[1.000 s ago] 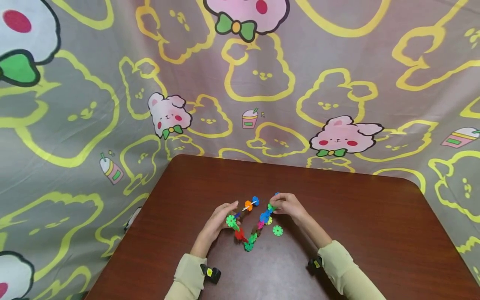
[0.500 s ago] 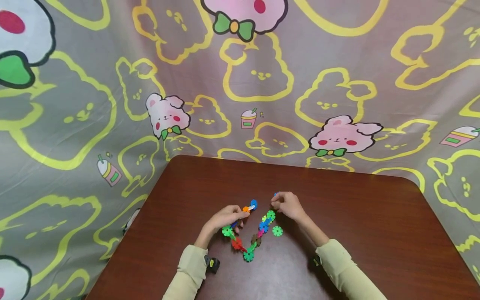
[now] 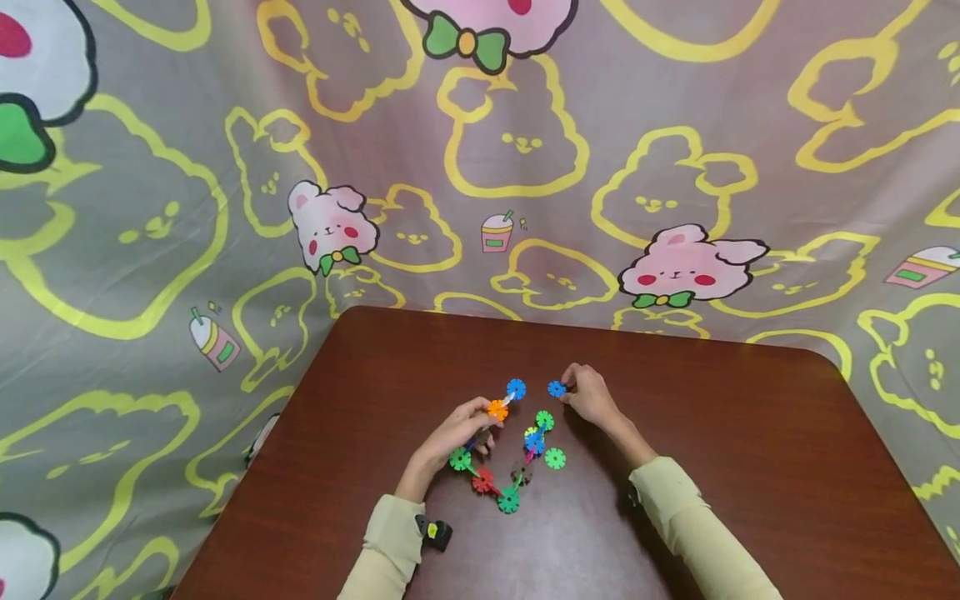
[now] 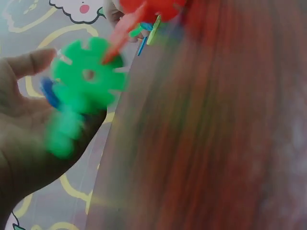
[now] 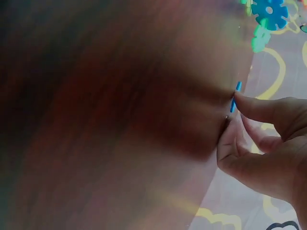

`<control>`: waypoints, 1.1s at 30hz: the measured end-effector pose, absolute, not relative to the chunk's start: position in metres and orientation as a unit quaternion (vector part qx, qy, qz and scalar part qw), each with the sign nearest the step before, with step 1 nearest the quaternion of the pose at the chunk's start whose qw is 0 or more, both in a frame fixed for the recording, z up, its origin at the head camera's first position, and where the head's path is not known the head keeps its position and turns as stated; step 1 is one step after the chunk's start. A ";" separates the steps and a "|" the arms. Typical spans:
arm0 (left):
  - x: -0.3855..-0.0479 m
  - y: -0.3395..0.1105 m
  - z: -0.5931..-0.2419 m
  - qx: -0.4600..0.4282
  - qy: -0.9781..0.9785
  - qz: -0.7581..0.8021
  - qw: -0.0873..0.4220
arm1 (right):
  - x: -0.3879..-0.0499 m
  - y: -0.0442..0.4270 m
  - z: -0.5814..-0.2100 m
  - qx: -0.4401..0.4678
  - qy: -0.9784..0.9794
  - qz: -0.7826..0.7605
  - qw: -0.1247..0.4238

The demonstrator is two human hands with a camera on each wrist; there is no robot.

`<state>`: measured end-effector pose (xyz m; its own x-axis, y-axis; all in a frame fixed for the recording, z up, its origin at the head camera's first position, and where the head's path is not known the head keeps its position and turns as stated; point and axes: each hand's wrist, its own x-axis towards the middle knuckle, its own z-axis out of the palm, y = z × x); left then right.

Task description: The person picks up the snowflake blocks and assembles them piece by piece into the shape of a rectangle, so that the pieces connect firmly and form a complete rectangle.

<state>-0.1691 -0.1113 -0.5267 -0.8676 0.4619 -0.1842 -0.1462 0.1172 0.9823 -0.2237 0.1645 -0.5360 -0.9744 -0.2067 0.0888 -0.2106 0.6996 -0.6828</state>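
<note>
My left hand [image 3: 456, 433] grips a chain of notched plastic discs, thumb and fingers by its orange disc [image 3: 497, 409]. Beyond the fingertips a white piece leads to a blue end disc [image 3: 516, 389]. The chain bends round through a green disc [image 3: 460, 458], a red disc [image 3: 483, 479] and a brown disc [image 3: 522, 473], up to another green end disc [image 3: 544, 420]. Between thumb and fingertips, my right hand [image 3: 591, 397] pinches a single blue disc [image 3: 557, 388], seen edge-on in the right wrist view, apart from the chain. The left wrist view is blurred.
A loose green disc [image 3: 555, 458] lies on the brown table [image 3: 720, 433], right of the chain. A yellow disc [image 3: 530, 434] shows partly behind the chain's right side. Patterned cloth [image 3: 420, 242] hangs behind and left of the table.
My right hand has left the chain's green end and moved slightly up and right, now with a blue disc. My left hand has shifted its grip toward the orange disc.
</note>
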 end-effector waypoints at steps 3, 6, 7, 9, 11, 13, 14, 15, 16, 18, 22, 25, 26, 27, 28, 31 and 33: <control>-0.169 -0.109 -0.525 0.097 0.709 0.664 0.216 | -0.223 0.164 -0.536 0.126 -0.920 0.370 0.007; -0.171 -0.104 -0.524 0.086 0.717 0.664 0.191 | -0.225 0.163 -0.535 0.143 -0.922 0.359 0.004; -0.172 -0.102 -0.524 0.086 0.722 0.662 0.183 | -0.225 0.163 -0.535 0.145 -0.924 0.355 0.003; -0.172 -0.098 -0.523 0.093 0.729 0.657 0.169 | -0.226 0.164 -0.536 0.139 -0.924 0.357 0.007; -0.173 -0.093 -0.522 0.102 0.737 0.650 0.156 | -0.226 0.166 -0.536 0.125 -0.920 0.372 0.008; -0.173 -0.089 -0.522 0.105 0.742 0.648 0.138 | -0.225 0.168 -0.537 0.106 -0.911 0.398 0.007; -0.174 -0.088 -0.522 0.105 0.743 0.649 0.127 | -0.225 0.169 -0.536 0.096 -0.904 0.417 0.003; -0.174 -0.086 -0.522 0.103 0.743 0.651 0.116 | -0.225 0.170 -0.535 0.087 -0.894 0.439 0.000; -0.174 -0.084 -0.521 0.101 0.742 0.654 0.106 | -0.224 0.171 -0.534 0.071 -0.882 0.466 -0.006; -0.176 -0.081 -0.521 0.094 0.735 0.666 0.085 | -0.221 0.173 -0.530 0.040 -0.851 0.524 -0.016; -0.177 -0.075 -0.522 0.070 0.706 0.702 0.062 | -0.212 0.175 -0.519 0.002 -0.793 0.608 -0.026; -0.175 -0.070 -0.522 0.047 0.679 0.731 0.055 | -0.204 0.174 -0.506 0.001 -0.777 0.629 -0.025; -0.174 -0.069 -0.522 0.042 0.670 0.739 0.053 | -0.200 0.173 -0.502 0.002 -0.773 0.634 -0.024; -0.174 -0.067 -0.521 0.040 0.662 0.747 0.049 | -0.197 0.172 -0.498 0.002 -0.769 0.639 -0.023; -0.173 -0.066 -0.522 0.040 0.654 0.755 0.044 | -0.195 0.170 -0.494 0.005 -0.765 0.644 -0.022; -0.174 -0.060 -0.521 0.046 0.632 0.773 0.029 | -0.187 0.166 -0.483 0.016 -0.748 0.663 -0.025; -0.174 -0.057 -0.522 0.052 0.623 0.780 0.018 | -0.183 0.163 -0.477 0.016 -0.734 0.678 -0.030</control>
